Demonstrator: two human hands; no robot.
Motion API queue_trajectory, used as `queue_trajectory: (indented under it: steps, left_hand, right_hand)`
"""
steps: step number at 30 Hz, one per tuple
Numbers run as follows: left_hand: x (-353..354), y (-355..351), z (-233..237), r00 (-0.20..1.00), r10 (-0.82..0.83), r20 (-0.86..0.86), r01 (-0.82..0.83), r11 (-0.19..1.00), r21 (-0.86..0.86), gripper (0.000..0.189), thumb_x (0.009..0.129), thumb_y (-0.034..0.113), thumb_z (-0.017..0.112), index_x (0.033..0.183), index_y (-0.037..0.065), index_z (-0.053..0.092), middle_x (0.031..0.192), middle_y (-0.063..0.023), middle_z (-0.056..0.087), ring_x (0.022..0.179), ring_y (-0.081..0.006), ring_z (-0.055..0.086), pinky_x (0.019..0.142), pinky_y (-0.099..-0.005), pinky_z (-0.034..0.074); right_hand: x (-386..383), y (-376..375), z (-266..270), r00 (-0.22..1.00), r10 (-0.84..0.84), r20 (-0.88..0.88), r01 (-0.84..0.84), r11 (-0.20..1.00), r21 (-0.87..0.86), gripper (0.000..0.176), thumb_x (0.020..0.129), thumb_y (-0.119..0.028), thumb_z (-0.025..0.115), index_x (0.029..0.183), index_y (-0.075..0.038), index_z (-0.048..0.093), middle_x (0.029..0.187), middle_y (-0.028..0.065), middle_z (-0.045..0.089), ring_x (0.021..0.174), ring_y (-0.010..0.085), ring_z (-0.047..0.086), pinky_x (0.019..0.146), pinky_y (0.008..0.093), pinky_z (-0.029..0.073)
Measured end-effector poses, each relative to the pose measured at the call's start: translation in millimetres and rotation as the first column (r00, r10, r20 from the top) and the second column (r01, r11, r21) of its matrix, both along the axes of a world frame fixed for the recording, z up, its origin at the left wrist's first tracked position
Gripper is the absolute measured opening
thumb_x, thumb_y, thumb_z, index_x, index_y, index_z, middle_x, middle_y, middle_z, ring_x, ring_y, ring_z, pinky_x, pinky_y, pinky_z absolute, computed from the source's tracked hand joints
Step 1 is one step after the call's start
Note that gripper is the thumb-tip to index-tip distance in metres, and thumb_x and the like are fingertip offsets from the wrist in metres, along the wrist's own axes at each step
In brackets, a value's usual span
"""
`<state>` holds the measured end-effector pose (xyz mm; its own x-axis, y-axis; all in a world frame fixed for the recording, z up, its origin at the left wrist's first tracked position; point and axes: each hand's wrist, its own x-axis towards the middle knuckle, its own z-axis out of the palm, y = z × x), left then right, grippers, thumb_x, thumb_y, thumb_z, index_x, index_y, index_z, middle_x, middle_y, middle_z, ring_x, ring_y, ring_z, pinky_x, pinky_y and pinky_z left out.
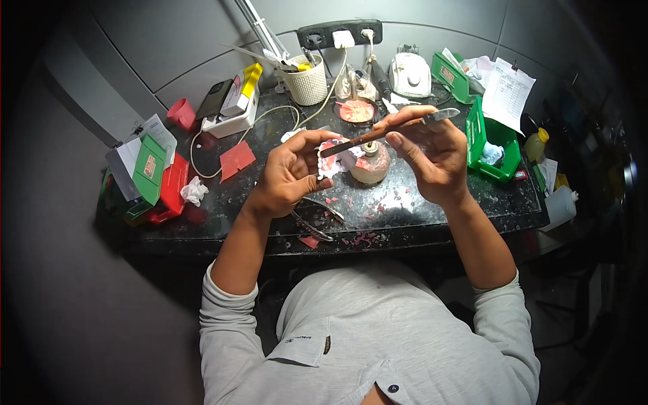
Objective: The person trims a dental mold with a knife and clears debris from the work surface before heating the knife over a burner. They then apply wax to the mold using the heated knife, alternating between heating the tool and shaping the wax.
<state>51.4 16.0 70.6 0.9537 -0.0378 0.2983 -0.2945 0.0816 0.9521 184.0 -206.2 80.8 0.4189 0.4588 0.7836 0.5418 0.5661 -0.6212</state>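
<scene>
My left hand grips a white dental cast with pink wax between thumb and fingers, above the front part of the bench. My right hand is closed around the brown handle of a wax knife. One end of the knife lies over the pink wax on the cast; whether it touches cannot be made out. Its shiny, wider end sticks out past my right fingers. Between my hands stands a round glass burner with a metal neck, partly hidden by the cast.
Pink wax scraps and a metal instrument lie at the dark bench's front. A wax sheet and red bin are left, a green bin right. Behind stand a white basket and a dish of wax.
</scene>
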Motion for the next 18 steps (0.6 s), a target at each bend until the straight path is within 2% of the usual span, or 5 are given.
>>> queue_trajectory:
  steps: [7,13,15,17,18]
  left_hand:
    - [-0.7,-0.5,0.3,1.0,0.018,-0.016,-0.018,1.0,-0.009,0.063,0.082,-0.006,0.067,0.141,-0.001,0.049,0.133,-0.0069,0.058,0.117,-0.0133,0.06,0.089,-0.0253,0.059]
    - [1.1,1.5,-1.2,0.999,0.039,0.004,-0.039,0.999,-0.013,0.06,0.084,-0.007,0.067,0.141,-0.002,0.049,0.134,-0.0077,0.059,0.118,-0.0135,0.061,0.088,-0.0253,0.059]
    - [3.3,8.0,-5.2,0.998,-0.027,0.06,0.025,0.999,0.039,0.058,0.09,-0.009,0.066,0.144,0.0,0.046,0.14,-0.0082,0.054,0.122,-0.0155,0.059,0.096,-0.0291,0.058]
    - [4.6,9.0,-7.8,0.997,-0.022,0.076,0.019,0.999,0.046,0.058,0.09,-0.009,0.067,0.143,0.0,0.046,0.14,-0.0084,0.054,0.121,-0.0154,0.059,0.096,-0.029,0.058]
    - [4.9,8.5,-8.1,0.996,-0.017,0.093,0.012,0.999,0.049,0.058,0.09,-0.009,0.067,0.143,0.0,0.046,0.141,-0.0086,0.053,0.121,-0.0153,0.059,0.096,-0.0289,0.058]
  right_hand:
    - [1.3,-0.5,-2.8,0.995,-0.083,0.062,0.084,0.996,-0.022,0.019,0.093,0.004,0.069,0.11,0.006,0.063,0.102,0.0144,0.074,0.097,0.0177,0.074,0.087,0.0286,0.059]
    - [-2.2,-0.2,-2.0,0.992,-0.12,0.04,0.12,0.993,-0.009,0.017,0.092,0.002,0.072,0.108,0.005,0.065,0.1,0.0128,0.075,0.093,0.0146,0.073,0.082,0.0267,0.059]
    - [-5.3,0.7,-1.2,0.994,-0.11,-0.003,0.11,0.994,0.0,0.016,0.092,0.002,0.072,0.107,0.005,0.066,0.099,0.0122,0.075,0.091,0.0138,0.073,0.081,0.0262,0.058]
    - [-6.7,0.1,-0.9,0.994,-0.096,-0.049,0.096,0.995,0.01,0.015,0.093,0.002,0.072,0.106,0.005,0.066,0.098,0.0116,0.075,0.089,0.013,0.073,0.08,0.0258,0.058]
    - [-6.2,-2.0,-1.1,0.992,-0.12,-0.029,0.119,0.992,-0.041,0.018,0.094,0.003,0.07,0.111,0.005,0.064,0.101,0.0125,0.075,0.091,0.0127,0.071,0.078,0.0249,0.056]
